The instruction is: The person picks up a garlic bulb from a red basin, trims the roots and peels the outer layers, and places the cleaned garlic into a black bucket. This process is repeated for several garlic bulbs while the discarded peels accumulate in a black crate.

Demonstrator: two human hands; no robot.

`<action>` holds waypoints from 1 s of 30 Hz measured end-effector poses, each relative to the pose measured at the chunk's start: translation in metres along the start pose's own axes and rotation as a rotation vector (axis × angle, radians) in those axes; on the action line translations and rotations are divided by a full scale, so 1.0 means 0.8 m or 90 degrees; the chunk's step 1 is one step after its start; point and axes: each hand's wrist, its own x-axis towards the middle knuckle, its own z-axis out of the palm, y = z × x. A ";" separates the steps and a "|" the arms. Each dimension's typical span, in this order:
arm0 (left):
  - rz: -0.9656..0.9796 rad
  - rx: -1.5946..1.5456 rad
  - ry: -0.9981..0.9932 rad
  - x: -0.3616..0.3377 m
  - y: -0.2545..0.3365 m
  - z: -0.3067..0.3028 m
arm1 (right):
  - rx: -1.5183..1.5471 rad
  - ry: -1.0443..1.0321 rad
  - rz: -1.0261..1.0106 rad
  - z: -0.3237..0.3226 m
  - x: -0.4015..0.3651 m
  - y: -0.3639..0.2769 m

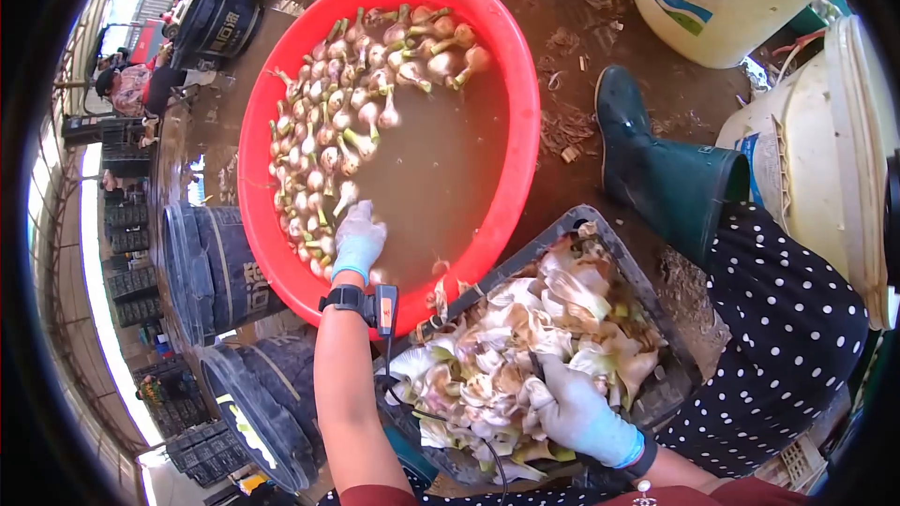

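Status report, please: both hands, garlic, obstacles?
Left hand at garlic in red tub; right hand on peelings in crate. Black cable crosses peelings, may snag.

Round garlic bulbs, whitish with purple-brown tinges and short greenish stems, lie crowded at odd angles along the far and left sides of a red tub of murky water, while loose, crumpled garlic skins fill a dark crate beside it.

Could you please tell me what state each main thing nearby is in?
Red tub: upright, holding murky water
Garlic bulbs: wet, stems trimmed
Black crate: heaped with skins
Garlic skins: loose, piled
Green boot: worn
Left hand: gloved, at the bulbs
Right hand: gloved, on the skins
Ground: wet, littered
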 end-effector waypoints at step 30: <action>-0.508 -1.047 0.143 -0.282 0.257 -0.307 | 0.168 -0.059 -0.226 0.029 -0.060 -0.026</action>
